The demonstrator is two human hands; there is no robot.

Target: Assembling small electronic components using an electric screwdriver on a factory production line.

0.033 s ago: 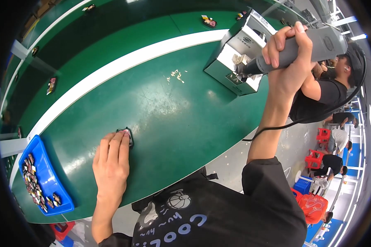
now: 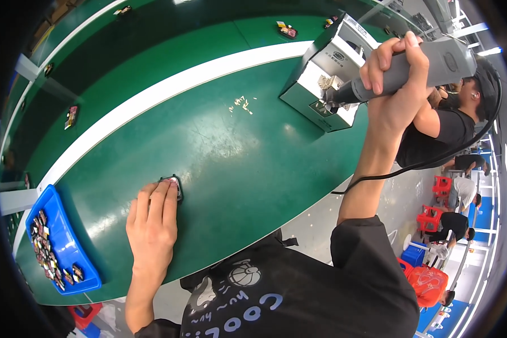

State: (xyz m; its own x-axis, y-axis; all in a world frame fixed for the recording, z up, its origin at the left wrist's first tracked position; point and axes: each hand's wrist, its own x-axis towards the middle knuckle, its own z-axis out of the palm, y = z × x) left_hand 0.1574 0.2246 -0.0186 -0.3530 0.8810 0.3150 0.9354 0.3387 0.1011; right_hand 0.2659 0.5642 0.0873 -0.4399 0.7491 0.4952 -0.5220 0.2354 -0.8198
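Note:
My left hand lies on the green table with its fingers together, pinning a small black-rimmed part at its fingertips. Part of that piece is covered by the fingers, and the thumb is hidden. Raised at the right, my right hand is wrapped round a grey corded hand tool. Its dark nose points down and left at a white-and-green carton, where its metal tip sits beside a pale, crumpled metallic piece. The tool's exact kind cannot be made out.
A blue tray of small dark pieces stands at the left. Pale scraps lie mid-table. Beyond the white rail, scattered small pieces lie on a green surface. The black cord trails by my right forearm. A co-worker is close at the right.

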